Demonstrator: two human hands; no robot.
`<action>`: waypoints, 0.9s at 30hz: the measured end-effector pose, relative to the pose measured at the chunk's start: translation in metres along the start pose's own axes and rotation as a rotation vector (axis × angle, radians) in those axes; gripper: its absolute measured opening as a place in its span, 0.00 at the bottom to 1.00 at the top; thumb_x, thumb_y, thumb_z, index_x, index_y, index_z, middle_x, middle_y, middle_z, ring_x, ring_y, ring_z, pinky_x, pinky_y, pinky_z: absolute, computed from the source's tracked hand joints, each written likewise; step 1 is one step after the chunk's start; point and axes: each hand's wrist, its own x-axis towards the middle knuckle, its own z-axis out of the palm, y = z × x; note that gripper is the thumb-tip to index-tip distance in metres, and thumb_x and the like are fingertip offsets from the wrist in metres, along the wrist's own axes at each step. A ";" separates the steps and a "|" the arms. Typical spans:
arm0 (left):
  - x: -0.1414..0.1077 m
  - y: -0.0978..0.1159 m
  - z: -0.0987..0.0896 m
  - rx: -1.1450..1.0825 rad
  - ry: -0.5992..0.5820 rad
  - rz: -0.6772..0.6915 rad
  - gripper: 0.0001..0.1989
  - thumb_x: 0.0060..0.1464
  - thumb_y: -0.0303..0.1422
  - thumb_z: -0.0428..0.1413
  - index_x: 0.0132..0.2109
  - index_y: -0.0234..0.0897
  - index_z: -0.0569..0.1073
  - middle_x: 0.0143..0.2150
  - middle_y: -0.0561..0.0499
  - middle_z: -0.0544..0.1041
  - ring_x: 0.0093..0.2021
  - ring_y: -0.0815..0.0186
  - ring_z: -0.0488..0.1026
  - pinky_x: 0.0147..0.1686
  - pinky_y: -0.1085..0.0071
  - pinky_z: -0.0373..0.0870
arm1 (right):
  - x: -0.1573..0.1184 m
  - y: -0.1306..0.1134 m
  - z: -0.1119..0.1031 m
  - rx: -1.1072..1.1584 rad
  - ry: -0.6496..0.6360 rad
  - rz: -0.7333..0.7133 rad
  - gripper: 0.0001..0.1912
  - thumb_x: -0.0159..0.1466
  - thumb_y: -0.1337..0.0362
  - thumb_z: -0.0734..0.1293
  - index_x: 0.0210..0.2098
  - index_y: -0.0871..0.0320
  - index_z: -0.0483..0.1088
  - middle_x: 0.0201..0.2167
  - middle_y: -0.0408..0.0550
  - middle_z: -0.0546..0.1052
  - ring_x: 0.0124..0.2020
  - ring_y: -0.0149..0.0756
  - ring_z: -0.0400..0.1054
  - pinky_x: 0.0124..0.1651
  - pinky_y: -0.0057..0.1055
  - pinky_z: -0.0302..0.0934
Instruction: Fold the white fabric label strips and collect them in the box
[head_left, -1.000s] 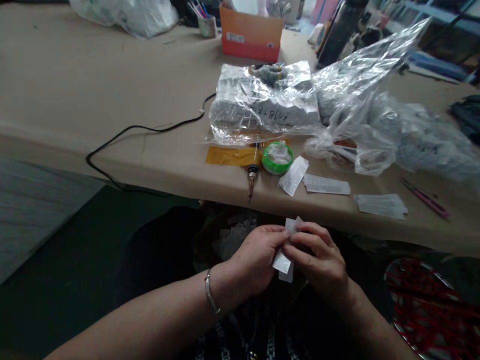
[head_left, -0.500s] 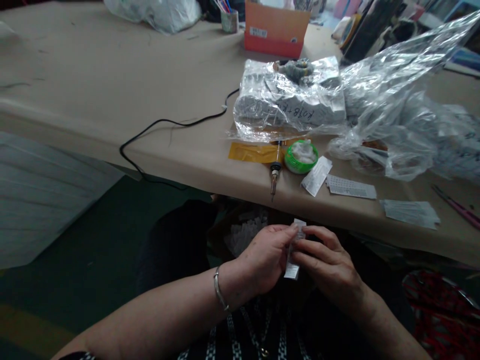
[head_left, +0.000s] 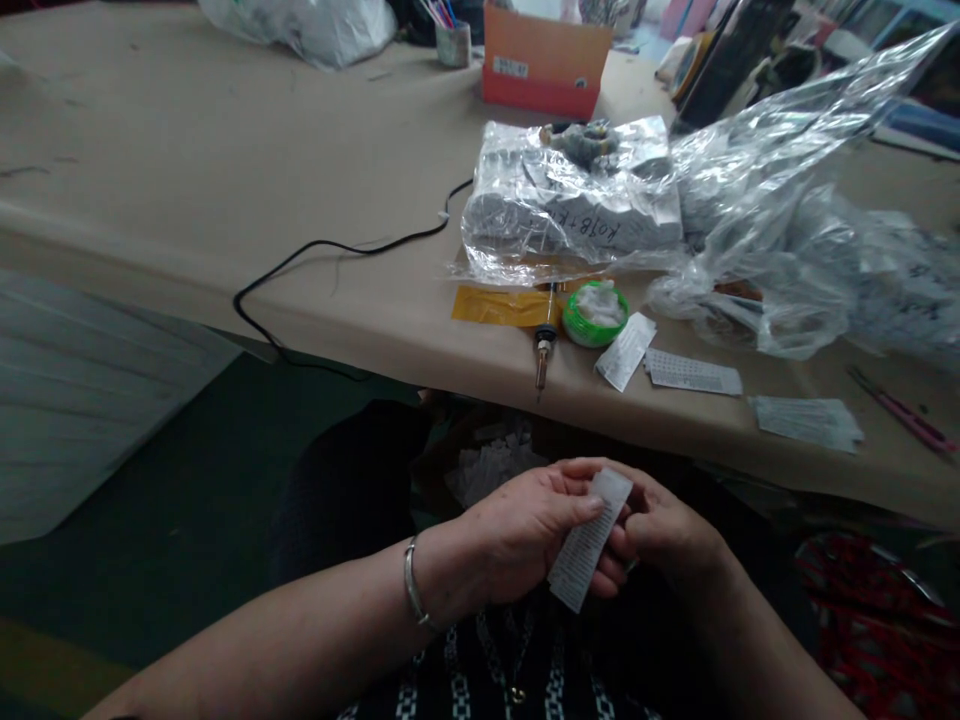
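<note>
My left hand [head_left: 532,515] is closed on a white printed label [head_left: 589,545], its thumb pressing on the upper part. The label slants over my lap with lines of small print facing up. Curled against its right edge is my right hand [head_left: 664,525], some of its fingers passing behind the strip. On the table edge beyond lie a single label [head_left: 627,352] and two small stacks of labels [head_left: 694,373]. A soldering iron [head_left: 543,358] has its tip pointing toward me, beside a green tub [head_left: 596,315] with white fluffy stuffing.
Clear plastic bags [head_left: 780,250] spread over the right of the table [head_left: 187,150]. A black cord [head_left: 315,243] droops over the front edge. Pink-handled tweezers [head_left: 904,412] lie at the right. Many white strips [head_left: 491,465] sit below the edge. An orange box [head_left: 544,65] stands behind.
The label was seen narrow and nearly upright; now its broad printed face shows, tilted. My right fingers have moved from its front edge to behind it. The view has shifted slightly.
</note>
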 end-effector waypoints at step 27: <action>-0.034 -0.036 -0.009 0.030 0.008 -0.095 0.15 0.49 0.42 0.60 0.33 0.33 0.71 0.25 0.54 0.69 0.22 0.72 0.69 0.25 0.75 0.68 | -0.046 0.005 0.055 -1.008 0.334 -0.296 0.22 0.65 0.60 0.61 0.58 0.56 0.61 0.52 0.53 0.72 0.53 0.39 0.68 0.53 0.31 0.65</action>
